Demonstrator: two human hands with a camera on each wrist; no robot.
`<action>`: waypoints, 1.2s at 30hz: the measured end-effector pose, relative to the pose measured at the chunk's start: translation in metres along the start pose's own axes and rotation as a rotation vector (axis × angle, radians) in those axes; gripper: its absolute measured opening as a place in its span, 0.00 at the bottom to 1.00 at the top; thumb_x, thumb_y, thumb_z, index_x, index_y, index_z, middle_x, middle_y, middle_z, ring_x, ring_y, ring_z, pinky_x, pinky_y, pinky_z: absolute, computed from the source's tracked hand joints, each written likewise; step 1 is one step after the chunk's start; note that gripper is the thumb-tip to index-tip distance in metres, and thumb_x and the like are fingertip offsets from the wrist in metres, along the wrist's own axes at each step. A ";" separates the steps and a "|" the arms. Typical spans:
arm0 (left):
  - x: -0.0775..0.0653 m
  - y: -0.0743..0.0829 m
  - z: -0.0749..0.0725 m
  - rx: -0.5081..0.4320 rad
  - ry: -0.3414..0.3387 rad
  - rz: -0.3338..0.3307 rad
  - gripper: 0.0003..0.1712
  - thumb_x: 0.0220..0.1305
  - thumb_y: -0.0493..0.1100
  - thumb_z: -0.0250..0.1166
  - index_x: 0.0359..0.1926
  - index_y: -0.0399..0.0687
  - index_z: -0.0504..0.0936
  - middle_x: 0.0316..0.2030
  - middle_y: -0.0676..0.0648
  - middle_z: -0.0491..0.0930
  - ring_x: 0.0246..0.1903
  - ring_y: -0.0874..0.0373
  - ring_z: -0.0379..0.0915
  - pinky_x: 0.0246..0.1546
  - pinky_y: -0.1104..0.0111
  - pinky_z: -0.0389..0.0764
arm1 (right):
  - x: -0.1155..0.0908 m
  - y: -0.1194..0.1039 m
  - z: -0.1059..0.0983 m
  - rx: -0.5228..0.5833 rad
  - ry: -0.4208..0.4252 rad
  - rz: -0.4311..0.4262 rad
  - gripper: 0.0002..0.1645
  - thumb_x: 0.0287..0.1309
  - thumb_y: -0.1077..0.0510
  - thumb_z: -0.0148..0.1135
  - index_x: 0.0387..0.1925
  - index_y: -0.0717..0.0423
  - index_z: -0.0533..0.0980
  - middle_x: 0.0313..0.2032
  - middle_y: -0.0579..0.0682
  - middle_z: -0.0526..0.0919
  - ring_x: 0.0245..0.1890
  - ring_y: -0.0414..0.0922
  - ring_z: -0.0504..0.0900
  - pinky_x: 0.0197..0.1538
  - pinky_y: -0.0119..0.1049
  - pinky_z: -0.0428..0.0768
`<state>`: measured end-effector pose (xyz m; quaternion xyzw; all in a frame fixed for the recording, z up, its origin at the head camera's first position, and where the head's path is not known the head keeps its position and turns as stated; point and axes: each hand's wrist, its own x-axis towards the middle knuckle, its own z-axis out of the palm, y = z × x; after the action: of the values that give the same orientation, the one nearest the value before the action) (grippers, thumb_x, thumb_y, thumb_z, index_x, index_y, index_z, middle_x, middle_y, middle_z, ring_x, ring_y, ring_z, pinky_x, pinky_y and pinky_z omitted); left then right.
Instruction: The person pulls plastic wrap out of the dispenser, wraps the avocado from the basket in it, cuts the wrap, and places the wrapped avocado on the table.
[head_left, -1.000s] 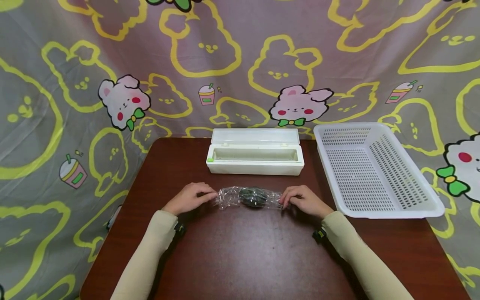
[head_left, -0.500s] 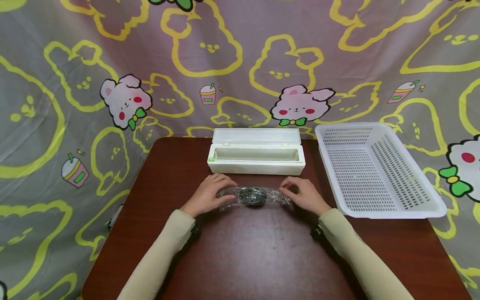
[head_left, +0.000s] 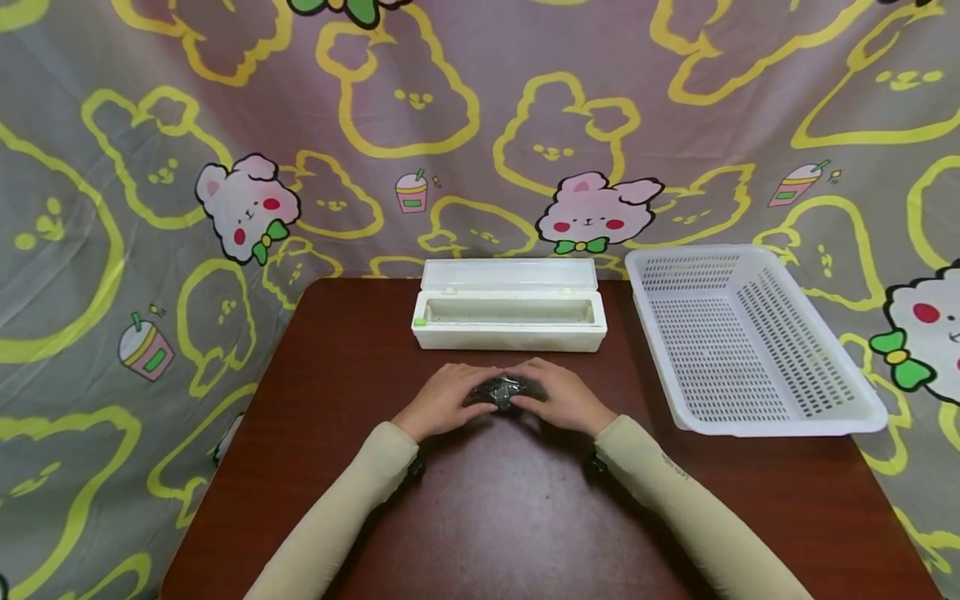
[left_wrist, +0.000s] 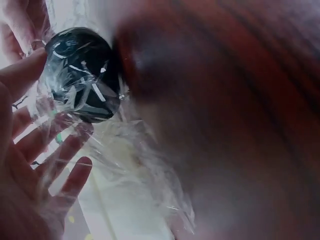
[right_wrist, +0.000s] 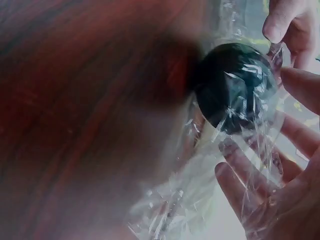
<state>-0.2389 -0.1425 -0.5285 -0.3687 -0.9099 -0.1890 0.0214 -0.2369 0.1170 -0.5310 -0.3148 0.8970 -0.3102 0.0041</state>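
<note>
A dark green, glossy rounded thing (head_left: 504,395) wrapped in clear plastic film lies at the middle of the table. My left hand (head_left: 450,398) holds it from the left, thumb along the near side and fingers behind. From the right my right hand (head_left: 566,395) holds it the same way, so the two hands nearly meet over the top. In the left wrist view, loose film (left_wrist: 145,165) trails over the fingers on that side. More crumpled film (right_wrist: 175,205) spreads below the dark thing (right_wrist: 235,87) in the right wrist view.
Behind the hands stands a long white box (head_left: 510,336) with its lid (head_left: 510,274) raised. A white perforated plastic basket (head_left: 678,400) sits at the right of the brown table (head_left: 495,517). A patterned curtain (head_left: 465,108) hangs behind the table.
Both hands have moved inward from the film's ends and now cup the wrapped dark thing. The left hand came right and the right hand came left, folding the film ends in. Box and basket stay put.
</note>
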 end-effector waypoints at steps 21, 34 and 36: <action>0.005 0.002 0.007 0.022 0.115 0.056 0.10 0.71 0.56 0.67 0.41 0.56 0.83 0.56 0.48 0.87 0.55 0.53 0.82 0.60 0.56 0.79 | -0.002 0.012 0.005 0.092 0.031 0.057 0.22 0.71 0.48 0.65 0.63 0.43 0.80 0.55 0.48 0.83 0.55 0.48 0.83 0.59 0.50 0.81; 0.010 0.002 0.011 0.021 0.107 -0.013 0.19 0.68 0.56 0.70 0.21 0.56 0.83 0.57 0.51 0.86 0.56 0.54 0.82 0.56 0.57 0.81 | -0.002 0.017 0.006 0.102 0.036 0.052 0.29 0.63 0.50 0.74 0.65 0.43 0.80 0.56 0.50 0.84 0.54 0.47 0.83 0.58 0.48 0.80; 0.010 0.002 0.012 0.014 0.120 -0.023 0.21 0.65 0.57 0.72 0.19 0.57 0.78 0.57 0.52 0.86 0.55 0.55 0.83 0.53 0.58 0.82 | -0.002 0.018 0.006 0.119 0.033 0.055 0.29 0.62 0.50 0.74 0.65 0.43 0.80 0.56 0.50 0.84 0.54 0.47 0.83 0.58 0.48 0.80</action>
<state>-0.2436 -0.1299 -0.5366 -0.3461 -0.9124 -0.2046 0.0763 -0.2440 0.1256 -0.5462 -0.2842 0.8852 -0.3680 0.0168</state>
